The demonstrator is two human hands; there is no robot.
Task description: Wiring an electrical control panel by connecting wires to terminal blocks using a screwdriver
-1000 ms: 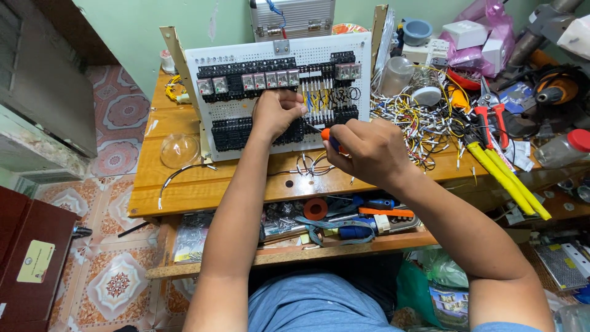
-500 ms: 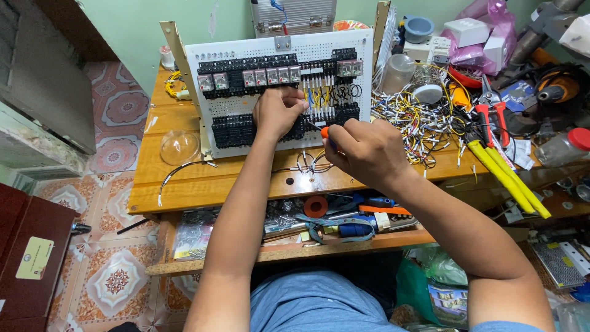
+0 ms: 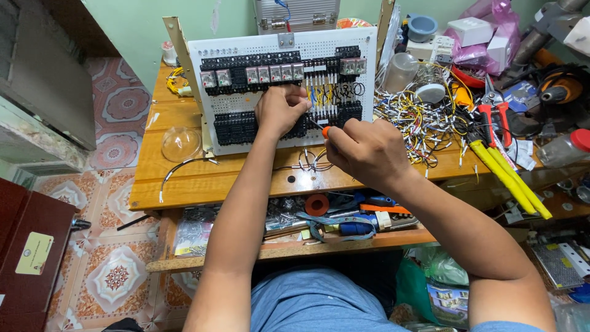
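Screwdriver (image 3: 325, 130), its orange handle end showing, sat clenched in the right hand (image 3: 369, 150), tip aimed toward 11 o'clock at the white panel (image 3: 246, 49) that stood tilted on the wooden surface (image 3: 184, 178). Left hand (image 3: 280, 109) rested curled against the black terminal blocks (image 3: 236, 126) at the panel's middle, fingers pinched at the wiring; whether it gripped anything could not be told. Loose wires (image 3: 409, 117) lay at 3 o'clock of the panel, a clear dome (image 3: 181, 143) at 9 o'clock.
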